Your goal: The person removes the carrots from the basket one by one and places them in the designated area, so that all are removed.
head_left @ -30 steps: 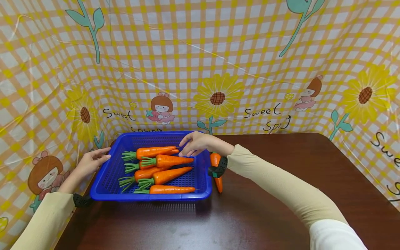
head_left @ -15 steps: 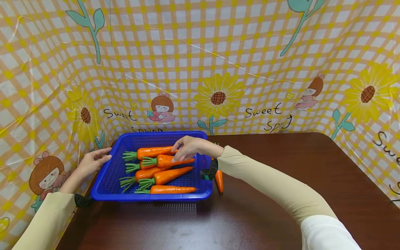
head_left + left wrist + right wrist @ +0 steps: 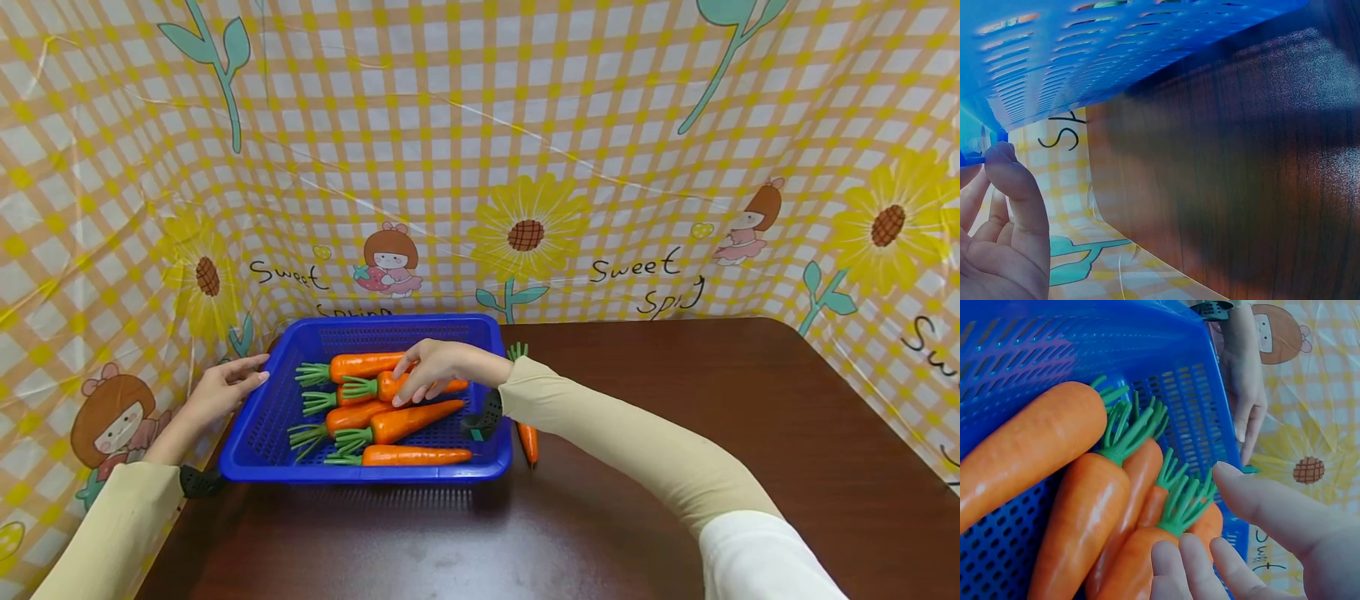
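Carrots (image 3: 417, 421) are in the basket (image 3: 360, 473), plus a loose carrot (image 3: 529, 448) beside it on the table (image 3: 637, 400). Left hand (image 3: 217, 392) pinches the basket; right hand (image 3: 435, 364) hangs loose over the carrots, gripping nothing. Looks like the picking step, so next probably calls for curling round one.

A dark brown, wood-grained desk (image 3: 592, 533) spans the lower part of the head view. On it, left of centre, stands a blue basket (image 3: 360, 473); just right of that lies a carrot (image 3: 528, 442), partly hidden, tip toward the bottom edge.
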`<state>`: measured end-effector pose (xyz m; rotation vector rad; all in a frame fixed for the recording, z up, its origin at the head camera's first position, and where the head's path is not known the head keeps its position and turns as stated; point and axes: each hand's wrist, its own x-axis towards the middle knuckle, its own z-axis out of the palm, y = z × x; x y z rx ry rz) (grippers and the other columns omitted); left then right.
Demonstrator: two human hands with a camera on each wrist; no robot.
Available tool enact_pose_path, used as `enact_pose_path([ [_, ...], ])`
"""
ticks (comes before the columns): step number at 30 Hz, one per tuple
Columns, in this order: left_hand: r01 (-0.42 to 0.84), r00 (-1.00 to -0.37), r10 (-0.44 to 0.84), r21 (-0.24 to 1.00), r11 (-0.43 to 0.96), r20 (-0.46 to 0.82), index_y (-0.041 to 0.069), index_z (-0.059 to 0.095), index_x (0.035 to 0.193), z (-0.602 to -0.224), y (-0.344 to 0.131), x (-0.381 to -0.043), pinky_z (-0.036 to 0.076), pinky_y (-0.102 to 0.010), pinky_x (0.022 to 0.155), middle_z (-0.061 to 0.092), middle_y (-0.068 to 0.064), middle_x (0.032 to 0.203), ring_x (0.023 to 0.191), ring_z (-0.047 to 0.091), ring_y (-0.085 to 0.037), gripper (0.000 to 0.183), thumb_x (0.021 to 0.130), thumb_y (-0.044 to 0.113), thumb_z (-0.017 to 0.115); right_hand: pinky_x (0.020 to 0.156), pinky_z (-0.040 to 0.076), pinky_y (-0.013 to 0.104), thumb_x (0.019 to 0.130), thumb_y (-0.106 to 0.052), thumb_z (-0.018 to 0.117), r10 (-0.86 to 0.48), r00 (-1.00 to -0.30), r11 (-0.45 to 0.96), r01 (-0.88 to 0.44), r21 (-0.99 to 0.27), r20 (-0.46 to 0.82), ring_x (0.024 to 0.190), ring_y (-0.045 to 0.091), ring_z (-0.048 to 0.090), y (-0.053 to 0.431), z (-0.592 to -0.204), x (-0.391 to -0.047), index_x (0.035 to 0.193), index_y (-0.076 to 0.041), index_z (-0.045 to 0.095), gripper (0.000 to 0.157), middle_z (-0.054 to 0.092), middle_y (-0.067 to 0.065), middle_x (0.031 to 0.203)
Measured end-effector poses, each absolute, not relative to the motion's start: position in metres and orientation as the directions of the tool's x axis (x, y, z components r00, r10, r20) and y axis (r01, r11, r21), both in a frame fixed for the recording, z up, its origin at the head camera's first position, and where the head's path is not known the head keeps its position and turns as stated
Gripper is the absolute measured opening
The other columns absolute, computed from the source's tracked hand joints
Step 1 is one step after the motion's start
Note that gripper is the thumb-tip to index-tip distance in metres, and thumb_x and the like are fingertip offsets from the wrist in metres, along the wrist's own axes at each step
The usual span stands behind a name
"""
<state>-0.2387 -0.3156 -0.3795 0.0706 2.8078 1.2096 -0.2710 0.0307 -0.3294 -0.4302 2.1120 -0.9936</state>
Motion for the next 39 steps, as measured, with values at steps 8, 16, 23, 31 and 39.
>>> enact_pose_path([
  [8,0.009,-0.996,0.074,0.736,0.677,-0.056,0.002,0.04,0.146,-0.38,-0.316,-0.238,0.043,-0.029,0.052,0.052,-0.001,0.078,0.051,0.041,-0.01,0.059,0.1,0.038,0.048,0.084,0.053,0.032,0.081,-0.018,0.077,-0.597,-0.616,0.647,0.008,-0.762,-0.513,0.086,0.022,0.064,0.022,-0.337,-0.27,0.125,-0.007,0.06,0.049,0.064,0.001,0.089],
  [16,0.022,-0.996,0.079,0.742,0.67,-0.042,0.001,0.041,0.145,-0.38,-0.316,-0.239,0.043,-0.03,0.052,0.052,-0.003,0.081,0.052,0.041,-0.011,0.057,0.1,0.037,0.048,0.07,0.047,0.025,0.083,-0.015,0.076,-0.627,-0.552,0.66,0.0,-0.751,-0.55,0.077,0.012,0.057,0.017,-0.344,-0.273,0.126,-0.003,0.055,0.049,0.06,-0.003,0.091],
  [23,0.017,-0.996,0.077,0.742,0.67,-0.046,0.001,0.04,0.145,-0.382,-0.316,-0.239,0.045,-0.03,0.054,0.057,-0.004,0.089,0.057,0.046,-0.01,0.057,0.101,0.036,0.049,0.077,0.051,0.029,0.081,-0.017,0.077,-0.63,-0.539,0.668,-0.01,-0.744,-0.559,0.078,0.009,0.058,0.017,-0.353,-0.272,0.125,-0.003,0.058,0.049,0.063,-0.005,0.093],
  [31,0.021,-0.996,0.076,0.754,0.656,-0.038,0.001,0.041,0.145,-0.38,-0.313,-0.239,0.045,-0.028,0.055,0.057,-0.005,0.087,0.059,0.048,-0.01,0.057,0.1,0.036,0.05,0.069,0.048,0.024,0.081,-0.017,0.078,-0.624,-0.503,0.699,-0.019,-0.715,-0.598,0.072,0.01,0.058,0.019,-0.355,-0.271,0.126,-0.006,0.059,0.05,0.068,-0.003,0.09],
  [39,0.019,-0.996,0.08,0.75,0.661,-0.046,0.002,0.04,0.146,-0.38,-0.316,-0.237,0.043,-0.03,0.054,0.055,-0.004,0.086,0.055,0.042,-0.01,0.057,0.101,0.035,0.049,0.09,0.052,0.033,0.084,-0.02,0.075,-0.639,-0.44,0.728,-0.08,-0.681,-0.631,0.097,0.017,0.066,0.017,-0.357,-0.27,0.122,-0.012,0.062,0.042,0.068,-0.003,0.102],
])
